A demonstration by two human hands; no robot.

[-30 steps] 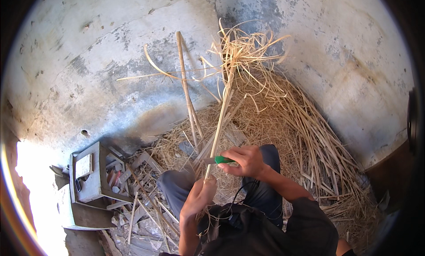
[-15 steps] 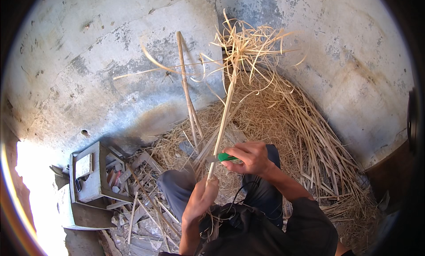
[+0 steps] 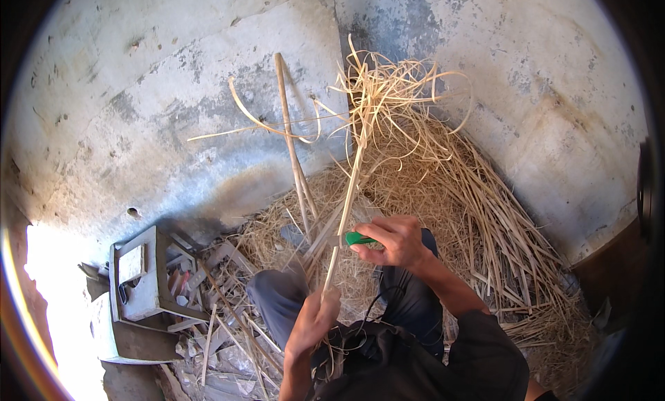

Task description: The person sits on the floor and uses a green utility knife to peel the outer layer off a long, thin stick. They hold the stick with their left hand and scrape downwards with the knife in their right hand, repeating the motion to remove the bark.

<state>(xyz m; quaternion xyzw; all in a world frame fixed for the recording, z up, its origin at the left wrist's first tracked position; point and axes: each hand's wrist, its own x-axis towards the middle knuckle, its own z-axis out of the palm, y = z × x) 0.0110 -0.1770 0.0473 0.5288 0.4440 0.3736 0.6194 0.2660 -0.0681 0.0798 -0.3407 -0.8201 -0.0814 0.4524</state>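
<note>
My left hand [image 3: 314, 322] is wrapped round the lower end of a long pale split stick [image 3: 352, 182], perhaps bamboo or cane. The stick slants up and away from me, and its far end bursts into a tangle of thin curled shavings [image 3: 388, 89]. My right hand [image 3: 393, 243] grips a green-handled knife [image 3: 360, 239] beside the stick, a little above my left hand. The knife's blade lies across the stick and is hard to make out. Between my bent knees [image 3: 277, 293] the lower stick end is hidden by my left hand.
Another brown stick [image 3: 286, 113] leans against the stained wall [image 3: 173, 89]. On the right lies a heap of long split strips [image 3: 506, 241], with fine shavings [image 3: 409, 172] covering the corner floor. A battered wooden frame [image 3: 142, 307] with scraps stands at the left.
The stick and its curled tuft have shifted down toward me. My right hand with the knife has moved slightly up and to the right, while my left hand stays round the lower end.
</note>
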